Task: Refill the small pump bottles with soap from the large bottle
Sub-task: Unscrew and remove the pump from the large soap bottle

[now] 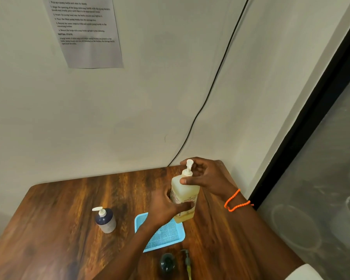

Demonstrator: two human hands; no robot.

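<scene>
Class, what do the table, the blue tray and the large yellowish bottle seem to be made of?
Table: wood or wood-look laminate; streaked brown grain, mild sheen.
Blue tray: likely moulded plastic; uniform colour, perforated mesh base.
Large yellowish bottle: translucent plastic, probably; pale liquid shows through.

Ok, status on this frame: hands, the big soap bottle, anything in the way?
Left hand grips large bottle body, upright on table. Right hand fingers curled around its pump head. Pump still on. Blue tray close beside the bottle's base.
</scene>
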